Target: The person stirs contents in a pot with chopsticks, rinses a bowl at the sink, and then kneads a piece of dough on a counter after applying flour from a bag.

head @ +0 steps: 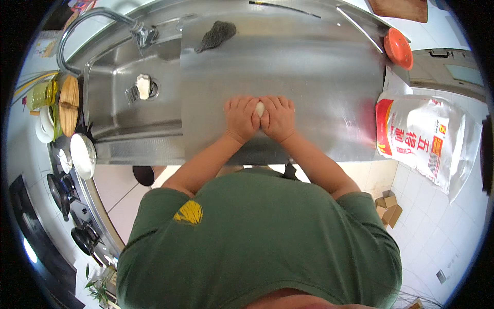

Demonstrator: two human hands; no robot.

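My left hand point(244, 119) and my right hand point(277, 117) meet over the stainless steel worktop point(328, 89), near its front edge. Between them they grip a small pale lump that looks like dough point(259, 109); its top shows between the thumbs and forefingers, while the rest is hidden under the palms. Fingers of both hands are curled over and point away from me.
Left is a steel sink point(112, 112) with a faucet point(104, 13) and a whitish object point(144, 87) by its drain. Farther back lie a dark mesh scrubber point(219, 34), a thin rod point(283, 8) and a pale stick point(359, 29). Right are an orange bowl point(398, 48) and a flour bag point(420, 135).
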